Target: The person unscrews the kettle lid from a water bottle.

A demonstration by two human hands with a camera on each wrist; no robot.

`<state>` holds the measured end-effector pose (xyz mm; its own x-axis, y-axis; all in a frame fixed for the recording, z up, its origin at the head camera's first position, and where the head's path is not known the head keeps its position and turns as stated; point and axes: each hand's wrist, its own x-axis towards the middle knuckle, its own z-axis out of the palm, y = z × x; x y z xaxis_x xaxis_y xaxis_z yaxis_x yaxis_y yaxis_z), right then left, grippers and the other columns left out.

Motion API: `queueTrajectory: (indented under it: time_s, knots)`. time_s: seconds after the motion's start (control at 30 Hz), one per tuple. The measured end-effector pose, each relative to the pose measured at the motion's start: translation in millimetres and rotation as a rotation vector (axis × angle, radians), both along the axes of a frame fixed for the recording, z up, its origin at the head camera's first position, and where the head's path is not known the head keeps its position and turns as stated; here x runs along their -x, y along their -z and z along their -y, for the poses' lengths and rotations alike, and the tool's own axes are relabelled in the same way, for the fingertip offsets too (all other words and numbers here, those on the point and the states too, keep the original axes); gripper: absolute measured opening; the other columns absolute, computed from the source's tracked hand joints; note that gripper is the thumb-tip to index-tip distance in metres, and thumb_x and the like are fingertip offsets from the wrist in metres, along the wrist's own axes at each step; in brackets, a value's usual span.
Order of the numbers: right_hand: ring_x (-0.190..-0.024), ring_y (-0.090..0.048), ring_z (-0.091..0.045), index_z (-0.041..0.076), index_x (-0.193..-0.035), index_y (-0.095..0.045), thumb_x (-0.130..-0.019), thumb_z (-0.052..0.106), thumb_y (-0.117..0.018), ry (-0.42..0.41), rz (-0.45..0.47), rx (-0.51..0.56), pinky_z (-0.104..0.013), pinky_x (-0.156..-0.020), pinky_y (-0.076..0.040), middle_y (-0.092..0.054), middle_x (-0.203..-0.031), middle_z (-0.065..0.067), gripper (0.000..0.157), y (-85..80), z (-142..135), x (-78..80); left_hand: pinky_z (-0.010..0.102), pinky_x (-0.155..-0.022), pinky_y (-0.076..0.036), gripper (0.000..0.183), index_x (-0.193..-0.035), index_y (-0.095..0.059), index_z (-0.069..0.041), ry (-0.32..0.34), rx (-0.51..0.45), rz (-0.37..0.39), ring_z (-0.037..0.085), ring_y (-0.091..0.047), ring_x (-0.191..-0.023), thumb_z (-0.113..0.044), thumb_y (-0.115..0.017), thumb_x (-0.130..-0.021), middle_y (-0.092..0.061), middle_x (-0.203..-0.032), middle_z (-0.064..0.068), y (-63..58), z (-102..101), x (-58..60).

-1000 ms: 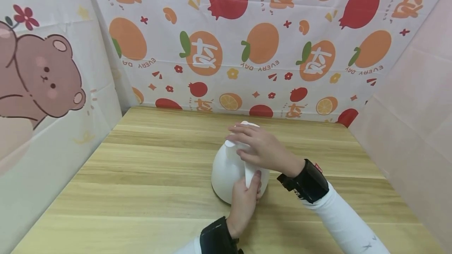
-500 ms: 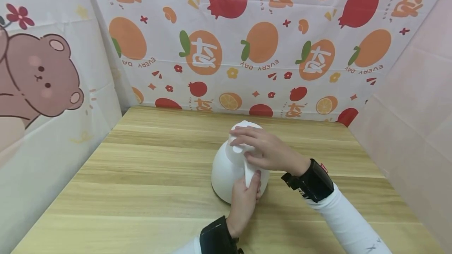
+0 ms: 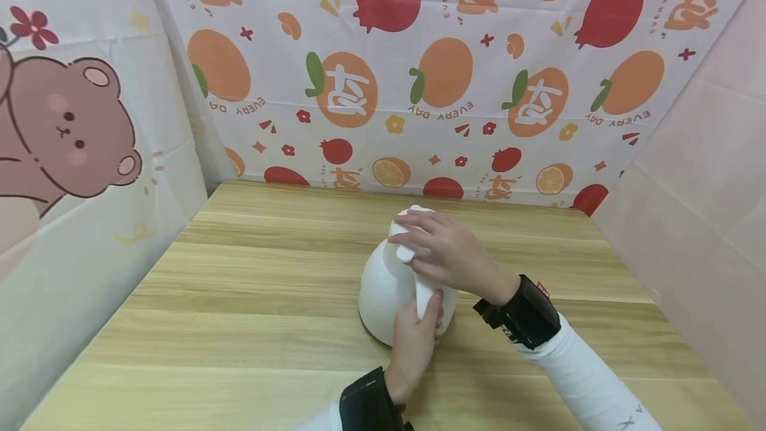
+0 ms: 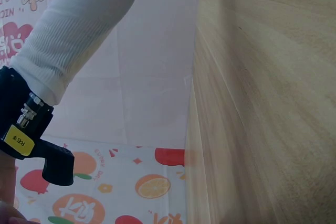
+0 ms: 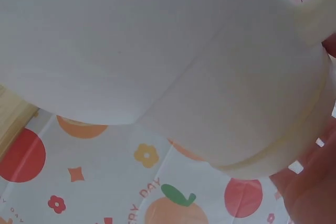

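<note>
A white thermos jug [image 3: 378, 294] stands upright on the wooden table, its rounded body wide at the bottom. My left hand [image 3: 411, 348] grips the jug's handle [image 3: 423, 291], thumb along it. Over the top, my right hand [image 3: 451, 255] holds the lid [image 3: 405, 254] with bent fingers, covering most of it; a rounded white tab sticks out by the thumb. The right wrist view shows the jug's body [image 5: 157, 51] up close, with part of the right hand [image 5: 315, 182] at the rim. In the left wrist view the jug is out of sight; the right sleeve [image 4: 79, 30] crosses it.
The wooden table [image 3: 239, 311] reaches a fruit-printed cloth [image 3: 389, 85] behind it. A cloth with a bear print [image 3: 78, 132] hangs on the left, and a pale cloth [image 3: 706, 205] on the right. Black straps with cameras [image 3: 526, 311] sit on the wrists.
The lid's tab has swung right and toward the left hand as my right hand turned; the right hand moved slightly right, then a little back. The left hand and jug body stay still.
</note>
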<state>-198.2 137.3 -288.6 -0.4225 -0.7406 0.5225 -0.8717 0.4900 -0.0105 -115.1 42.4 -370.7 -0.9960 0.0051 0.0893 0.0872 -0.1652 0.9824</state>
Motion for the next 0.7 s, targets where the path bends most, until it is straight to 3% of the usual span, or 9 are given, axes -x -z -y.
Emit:
queueTrajectory:
  time_s: [0.23,0.47,0.7]
  knots:
    - [-0.121,-0.057,-0.029,0.013,-0.105,-0.071,-0.076,0.007,-0.068,-0.103,0.011,0.034,-0.051,-0.099,-0.049,-0.067,-0.125,-0.015,0.03,0.4,-8,2.4,0.013,-0.045,-0.032,0.048,-0.071,-0.044,0.019,-0.002,-0.006,-0.013,0.0,-0.035,-0.044,-0.021,-0.05,-0.097,-0.039,-0.054,0.0,0.2,0,0.8]
    - [-0.128,-0.05,-0.034,0.011,-0.106,-0.071,-0.077,-0.001,-0.065,-0.162,0.154,0.074,-0.058,-0.108,-0.038,-0.066,-0.127,-0.019,0.032,2.9,-17,5.7,0.013,-0.045,-0.032,0.049,-0.071,-0.044,0.02,0.002,-0.001,-0.012,0.0,-0.035,-0.044,-0.021,-0.048,-0.098,-0.039,-0.054,0.001,0.3,1,1.7]
    - [-0.129,-0.049,-0.036,0.01,-0.105,-0.07,-0.075,-0.008,-0.061,-0.206,0.222,0.085,-0.061,-0.108,-0.035,-0.065,-0.125,-0.023,0.035,3.3,-24,9.4,0.013,-0.045,-0.032,0.047,-0.073,-0.047,0.021,0.01,0.002,0.003,0.001,-0.035,-0.043,-0.018,-0.048,-0.098,-0.039,-0.054,0.0,-0.5,2,2.2]
